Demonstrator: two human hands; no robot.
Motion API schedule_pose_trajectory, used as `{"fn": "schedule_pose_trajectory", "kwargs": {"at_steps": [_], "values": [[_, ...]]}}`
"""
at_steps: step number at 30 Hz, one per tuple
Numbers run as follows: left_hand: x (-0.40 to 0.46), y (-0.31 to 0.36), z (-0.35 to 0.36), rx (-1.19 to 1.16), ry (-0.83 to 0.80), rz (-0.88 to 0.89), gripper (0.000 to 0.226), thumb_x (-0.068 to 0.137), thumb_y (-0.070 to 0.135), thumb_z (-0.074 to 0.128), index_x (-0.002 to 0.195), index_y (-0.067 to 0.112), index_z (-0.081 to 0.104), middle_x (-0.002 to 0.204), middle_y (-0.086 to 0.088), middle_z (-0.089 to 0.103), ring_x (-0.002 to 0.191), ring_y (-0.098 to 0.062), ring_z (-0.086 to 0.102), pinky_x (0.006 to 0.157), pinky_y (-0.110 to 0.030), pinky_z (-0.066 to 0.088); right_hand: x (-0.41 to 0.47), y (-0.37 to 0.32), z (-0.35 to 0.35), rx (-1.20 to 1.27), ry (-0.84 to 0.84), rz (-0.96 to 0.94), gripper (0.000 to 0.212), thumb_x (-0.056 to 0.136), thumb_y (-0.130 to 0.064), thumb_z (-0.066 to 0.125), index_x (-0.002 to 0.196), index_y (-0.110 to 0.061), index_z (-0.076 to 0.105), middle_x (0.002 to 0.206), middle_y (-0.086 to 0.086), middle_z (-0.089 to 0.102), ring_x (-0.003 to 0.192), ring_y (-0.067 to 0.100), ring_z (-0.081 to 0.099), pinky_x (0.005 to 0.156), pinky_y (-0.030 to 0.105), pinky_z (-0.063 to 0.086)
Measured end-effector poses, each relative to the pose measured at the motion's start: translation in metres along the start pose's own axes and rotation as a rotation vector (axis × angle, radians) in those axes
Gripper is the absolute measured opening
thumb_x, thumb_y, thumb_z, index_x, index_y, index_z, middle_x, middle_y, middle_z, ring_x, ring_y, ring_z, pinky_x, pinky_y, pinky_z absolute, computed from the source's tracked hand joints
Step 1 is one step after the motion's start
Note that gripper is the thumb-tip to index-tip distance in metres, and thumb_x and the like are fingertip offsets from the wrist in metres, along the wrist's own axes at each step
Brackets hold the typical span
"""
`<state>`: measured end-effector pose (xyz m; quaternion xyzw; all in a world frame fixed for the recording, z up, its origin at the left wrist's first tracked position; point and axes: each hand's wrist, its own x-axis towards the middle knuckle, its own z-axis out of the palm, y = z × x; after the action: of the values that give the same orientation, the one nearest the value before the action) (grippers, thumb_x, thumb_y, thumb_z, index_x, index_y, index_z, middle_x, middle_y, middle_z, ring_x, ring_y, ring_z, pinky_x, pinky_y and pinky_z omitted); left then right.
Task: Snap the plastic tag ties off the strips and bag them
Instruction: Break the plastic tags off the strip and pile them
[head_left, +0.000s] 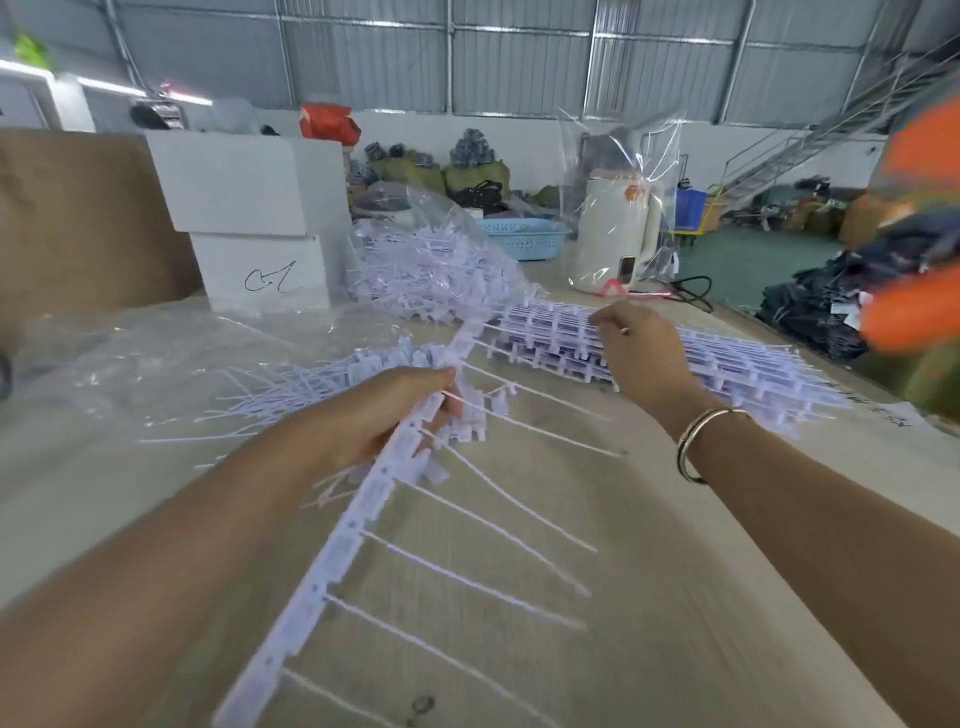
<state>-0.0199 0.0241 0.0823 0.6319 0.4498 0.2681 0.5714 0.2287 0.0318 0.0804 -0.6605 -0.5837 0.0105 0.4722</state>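
Note:
My left hand (382, 415) grips a long white strip (343, 540) of tag ties that runs from the lower middle up to the table's centre; thin tie tails stick out to its right. My right hand (639, 353) reaches forward with a bracelet on the wrist, its fingers resting on a stack of full strips (727, 364) at the right; whether they grip one I cannot tell. Loose snapped-off ties (291, 384) lie scattered to the left. A clear plastic bag (431, 260) behind holds a heap of ties.
Two stacked white boxes (249, 218) stand at the back left beside brown cardboard (78, 218). A white kettle in clear wrap (618, 234) and a blue basket (524, 236) stand at the table's far edge. Loose clear plastic (130, 353) covers the left.

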Motion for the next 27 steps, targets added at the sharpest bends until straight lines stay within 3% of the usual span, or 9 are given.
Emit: {"fn": "schedule_pose_trajectory", "kwargs": {"at_steps": [2,4,6,8,12,14,18,22,27], "values": [[-0.006,-0.003,-0.017,0.122,-0.076,0.036,0.038,0.097,0.031,0.043,0.066,0.015,0.058,0.064,0.001,0.053,0.056,-0.012,0.048,0.052,-0.022,0.038,-0.004,-0.010,0.002,0.084,-0.053,0.031,0.023,0.095,-0.016,0.044,0.105,-0.016,0.065,0.087,-0.008,0.055,0.063,0.005,0.047,0.055,0.018,0.035],[-0.009,-0.006,-0.029,0.202,-0.172,0.045,0.036,0.092,0.033,0.046,0.062,0.017,0.058,0.061,0.003,0.050,0.057,-0.014,0.043,0.057,-0.026,0.032,-0.011,-0.018,0.003,0.144,-0.165,0.097,0.022,0.096,-0.027,0.045,0.109,-0.021,0.062,0.086,-0.009,0.057,0.070,0.009,0.051,0.062,0.019,0.038],[-0.012,-0.008,-0.036,0.241,-0.296,0.026,0.033,0.088,0.034,0.049,0.060,0.019,0.059,0.056,0.005,0.045,0.052,-0.014,0.036,0.055,-0.027,0.027,-0.019,-0.027,0.002,0.126,-0.325,0.158,0.028,0.098,-0.033,0.042,0.114,-0.019,0.061,0.098,-0.003,0.056,0.086,0.015,0.051,0.071,0.025,0.036],[-0.012,-0.010,-0.038,0.290,-0.358,0.015,0.035,0.090,0.029,0.052,0.056,0.023,0.059,0.054,0.004,0.040,0.050,-0.014,0.032,0.055,-0.027,0.027,-0.030,-0.032,0.003,0.107,-0.526,0.218,0.033,0.099,-0.034,0.038,0.112,-0.011,0.058,0.102,0.007,0.057,0.086,0.017,0.050,0.066,0.028,0.037],[-0.004,-0.019,-0.035,0.549,-0.096,-0.177,0.029,0.091,0.024,0.055,0.063,0.016,0.054,0.053,-0.002,0.050,0.039,-0.014,0.049,0.048,-0.024,0.042,-0.059,-0.030,0.015,0.470,-0.561,0.359,0.016,0.097,-0.022,0.047,0.100,-0.012,0.059,0.069,0.005,0.063,0.054,0.015,0.052,0.055,0.024,0.042],[-0.007,-0.019,-0.036,0.730,-0.122,-0.165,0.027,0.087,0.035,0.056,0.065,0.019,0.053,0.056,-0.001,0.054,0.040,-0.013,0.056,0.046,-0.020,0.043,-0.066,-0.025,0.019,0.670,-0.491,0.401,0.009,0.093,-0.010,0.051,0.086,-0.011,0.056,0.050,0.003,0.055,0.042,0.013,0.046,0.045,0.022,0.038],[-0.021,-0.009,-0.035,1.022,-0.111,0.010,0.020,0.080,0.042,0.050,0.080,0.022,0.053,0.076,0.008,0.056,0.067,-0.008,0.051,0.061,-0.022,0.037,-0.078,-0.018,0.027,0.851,-0.489,0.454,0.010,0.088,-0.004,0.054,0.079,-0.007,0.056,0.045,0.005,0.049,0.037,0.015,0.043,0.037,0.019,0.034],[-0.026,-0.015,0.005,1.006,0.086,0.225,0.025,0.085,0.040,0.055,0.106,0.030,0.048,0.103,0.011,0.056,0.091,-0.012,0.055,0.078,-0.033,0.046,-0.092,-0.015,0.040,0.935,-0.409,0.433,0.013,0.084,-0.004,0.055,0.072,-0.006,0.058,0.042,0.005,0.046,0.037,0.014,0.040,0.036,0.020,0.032],[-0.021,-0.039,0.043,1.001,0.276,0.492,0.027,0.083,0.043,0.058,0.100,0.026,0.045,0.092,0.013,0.053,0.081,-0.013,0.053,0.063,-0.030,0.039,-0.102,-0.021,0.048,0.919,-0.526,0.302,0.031,0.085,-0.005,0.052,0.057,-0.019,0.059,0.044,0.006,0.047,0.041,0.014,0.042,0.040,0.021,0.035]]}}
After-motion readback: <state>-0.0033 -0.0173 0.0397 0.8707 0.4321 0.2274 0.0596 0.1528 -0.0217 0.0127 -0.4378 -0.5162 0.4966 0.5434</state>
